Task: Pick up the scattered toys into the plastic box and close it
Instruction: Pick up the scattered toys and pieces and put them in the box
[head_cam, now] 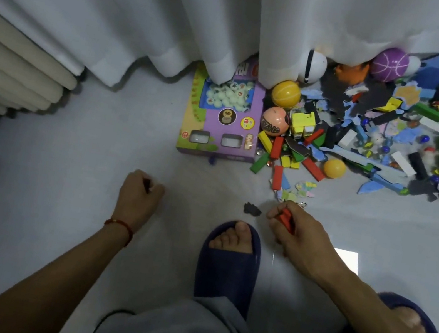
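Head view: toys are piled on the floor (99,145) at upper right against the curtain (181,12), and the right hand (297,233) has its fingers curled round a red block (287,218) while the left hand (140,193) is fisted, whether round something small I can't tell. Next I'd grab the dark scrap (252,209) just beside that grip, then sweep blocks in handfuls, not singly. Plastic box isn't in view; only container seen is a purple game box (219,125) showing white balls behind its window.
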A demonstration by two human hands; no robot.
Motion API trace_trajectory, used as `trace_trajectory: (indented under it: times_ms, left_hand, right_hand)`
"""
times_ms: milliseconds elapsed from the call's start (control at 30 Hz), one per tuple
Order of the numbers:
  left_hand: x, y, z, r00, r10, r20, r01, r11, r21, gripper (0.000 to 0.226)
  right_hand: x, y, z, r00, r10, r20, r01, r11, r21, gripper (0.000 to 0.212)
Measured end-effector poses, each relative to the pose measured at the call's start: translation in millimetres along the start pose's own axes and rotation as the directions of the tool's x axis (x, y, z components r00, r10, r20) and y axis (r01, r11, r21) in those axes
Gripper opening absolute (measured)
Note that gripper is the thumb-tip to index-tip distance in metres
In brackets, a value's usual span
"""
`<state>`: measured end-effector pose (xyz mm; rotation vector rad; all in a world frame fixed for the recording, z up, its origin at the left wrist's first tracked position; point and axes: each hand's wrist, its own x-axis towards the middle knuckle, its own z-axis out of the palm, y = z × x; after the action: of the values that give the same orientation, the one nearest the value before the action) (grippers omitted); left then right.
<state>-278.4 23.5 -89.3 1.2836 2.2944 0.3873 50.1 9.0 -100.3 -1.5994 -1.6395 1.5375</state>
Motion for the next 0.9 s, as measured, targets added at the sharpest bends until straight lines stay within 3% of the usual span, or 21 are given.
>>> trace_trajectory:
  times_ms: [167,267,367,433,533,633,767,900]
  left_hand:
    - [18,48,55,0.998,0.041,0.052,-0.032,0.985,-0.169,0.033]
    - [27,69,84,0.996,0.078,-0.054,-0.087,0.977,-0.194,0.036]
    - [36,71,92,0.987,0.065,-0.144,-0.084,0.988,-0.126,0.030]
    - [36,69,91,0.983,0.102,-0.150,-0.114,0.991,-0.073,0.024]
    - [16,73,91,0.980,0.191,-0.054,-0.194,0.979,-0.066,0.018]
    - [-15,81,95,0.975,0.216,0.059,-0.203,0.964,-0.175,0.024]
    - [-29,92,101,0.964,0.201,0.175,-0.147,0.948,-0.281,0.015]
    - [-33,113,107,0.933,0.272,0.237,-0.201,0.938,-0.284,0.014]
  right_hand:
    - [2,0,1,0.997,-0.017,-0.069,0.014,0.999,-0.042,0.007]
    - [3,7,0,0.987,-0.118,-0.106,0.091,0.968,-0.235,0.003]
    - [13,13,4,0.970,-0.243,-0.006,0.199,0.810,-0.552,0.011]
    - [26,9,9,0.953,-0.292,0.081,0.277,0.732,-0.622,0.018]
    - [47,2,22,0.922,-0.326,0.209,0.376,0.625,-0.684,0.032]
    - [56,4,32,0.926,-0.282,0.251,0.366,0.509,-0.779,0.041]
    - [49,11,38,0.944,-0.267,0.192,0.311,0.541,-0.782,0.029]
    - [23,19,20,0.957,-0.252,0.141,0.279,0.676,-0.683,0.024]
